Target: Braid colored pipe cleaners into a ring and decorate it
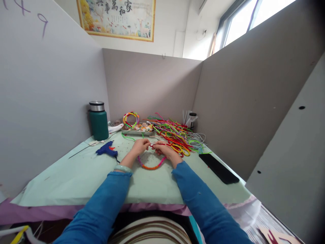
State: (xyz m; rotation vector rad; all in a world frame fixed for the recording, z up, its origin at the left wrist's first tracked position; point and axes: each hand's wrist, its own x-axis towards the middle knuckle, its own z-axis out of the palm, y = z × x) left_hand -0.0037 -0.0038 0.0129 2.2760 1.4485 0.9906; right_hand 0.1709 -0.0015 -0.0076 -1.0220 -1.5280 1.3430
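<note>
My left hand (139,146) and my right hand (164,149) meet over the pale green table cover (76,176), fingers pinched together on a small red and white piece (151,145). Below them curves a hoop wrapped in pink and orange pipe cleaner (151,166); both hands seem to hold its upper ends. A green bangle (123,168) sits on my left wrist. Both sleeves are blue.
A blue glue gun (106,150) lies left of my hands, a teal flask (98,121) behind it. A metal tray (138,130) with small ornaments and a colourful hoop stands at the back, a heap of pipe cleaners (175,134) to its right. A black phone (218,168) lies at right. Grey partitions enclose the desk.
</note>
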